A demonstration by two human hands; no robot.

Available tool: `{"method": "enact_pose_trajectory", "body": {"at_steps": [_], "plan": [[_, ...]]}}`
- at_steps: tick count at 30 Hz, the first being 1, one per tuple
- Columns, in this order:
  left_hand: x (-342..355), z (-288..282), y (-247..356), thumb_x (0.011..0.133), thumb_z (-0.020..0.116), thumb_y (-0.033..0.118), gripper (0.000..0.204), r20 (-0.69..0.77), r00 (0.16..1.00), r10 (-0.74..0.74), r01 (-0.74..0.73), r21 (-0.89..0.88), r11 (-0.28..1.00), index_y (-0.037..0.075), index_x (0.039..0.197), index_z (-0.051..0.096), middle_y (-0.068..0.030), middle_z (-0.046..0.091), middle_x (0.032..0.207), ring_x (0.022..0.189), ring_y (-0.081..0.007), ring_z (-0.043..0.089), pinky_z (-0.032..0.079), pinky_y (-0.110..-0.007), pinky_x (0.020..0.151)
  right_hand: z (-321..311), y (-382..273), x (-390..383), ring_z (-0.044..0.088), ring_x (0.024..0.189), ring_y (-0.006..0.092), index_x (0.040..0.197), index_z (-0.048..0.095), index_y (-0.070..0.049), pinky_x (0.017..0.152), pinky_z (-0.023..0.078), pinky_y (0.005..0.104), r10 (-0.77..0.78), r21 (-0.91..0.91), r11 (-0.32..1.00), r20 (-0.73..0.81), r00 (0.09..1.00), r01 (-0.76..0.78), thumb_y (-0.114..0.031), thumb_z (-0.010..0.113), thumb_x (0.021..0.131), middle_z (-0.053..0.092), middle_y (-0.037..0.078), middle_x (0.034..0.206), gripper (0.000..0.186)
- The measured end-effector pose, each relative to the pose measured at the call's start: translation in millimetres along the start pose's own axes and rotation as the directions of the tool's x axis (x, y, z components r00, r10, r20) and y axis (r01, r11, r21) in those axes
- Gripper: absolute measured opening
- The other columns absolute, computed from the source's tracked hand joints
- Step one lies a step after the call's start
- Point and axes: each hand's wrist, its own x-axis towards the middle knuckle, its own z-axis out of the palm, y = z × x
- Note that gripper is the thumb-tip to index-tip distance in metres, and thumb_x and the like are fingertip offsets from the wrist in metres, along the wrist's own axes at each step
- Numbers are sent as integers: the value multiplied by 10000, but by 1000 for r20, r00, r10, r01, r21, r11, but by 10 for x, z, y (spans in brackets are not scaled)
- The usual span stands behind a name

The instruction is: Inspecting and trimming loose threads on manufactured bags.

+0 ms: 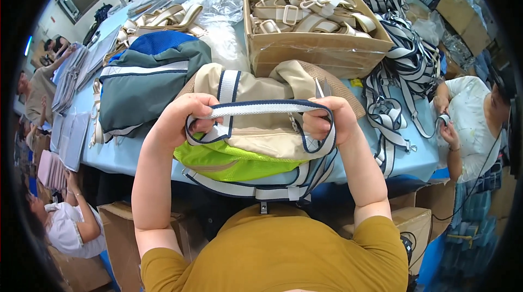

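Note:
My left hand (197,120) is closed on the white strap with navy edges (259,107), near the left end of its stretched length. My right hand (321,120) grips the strap's other end. The strap belongs to a beige and lime-green bag (229,158) lying before me at the table edge, with another striped strap hanging low across its front. Silver scissor blades (321,88) point up just beyond my right fingers; I cannot tell whether that hand also holds them. A dark green and blue bag (141,96) lies to the left.
A cardboard box (310,58) of beige buckled straps sits behind the bag on the blue table (109,156). Striped straps (397,63) heap at right, papers (71,79) lie left. Co-workers sit at left (71,226) and right (463,128); open cartons (120,237) stand below.

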Motion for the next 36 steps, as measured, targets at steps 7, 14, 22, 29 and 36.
{"method": "enact_pose_trajectory", "body": {"at_steps": [7,14,22,29,36], "plan": [[52,-44,-46,757,460,192,271,82,997,8,7,-188,982,-65,805,533,2,407,575,490,-61,315,259,-205,470,-17,3,-33,308,468,110,651,428,-115,390,219,238,65,208,976,5,998,-65,-236,422,813,386,16,511,203],[51,-16,-36,734,463,201,245,11,1000,-17,19,-185,983,-39,750,512,-3,404,538,449,-62,314,253,-203,445,20,6,-19,310,457,107,658,423,-113,383,228,233,50,228,973,-19,999,-44,-204,399,818,395,16,511,186],[-18,-6,-32,754,456,207,304,0,1000,30,-30,-88,996,-70,827,559,5,406,520,460,-70,344,272,-205,454,64,20,-26,325,457,106,647,411,-111,380,242,240,40,188,982,-59,997,-29,-226,418,840,362,4,513,224],[-300,370,-137,753,568,114,351,-257,615,746,-225,849,478,48,1096,533,-76,526,1054,930,-159,499,361,-280,863,297,23,-174,456,583,37,838,570,5,517,347,173,-446,-929,369,-190,875,-13,-192,587,826,523,-5,632,198],[-715,966,-1564,822,575,248,270,161,967,-197,105,453,885,-14,889,586,-93,601,800,756,-141,568,461,-281,685,310,149,-291,411,617,31,850,581,15,545,355,197,-599,-999,43,-5,801,27,-220,577,853,477,-33,642,235]]}}
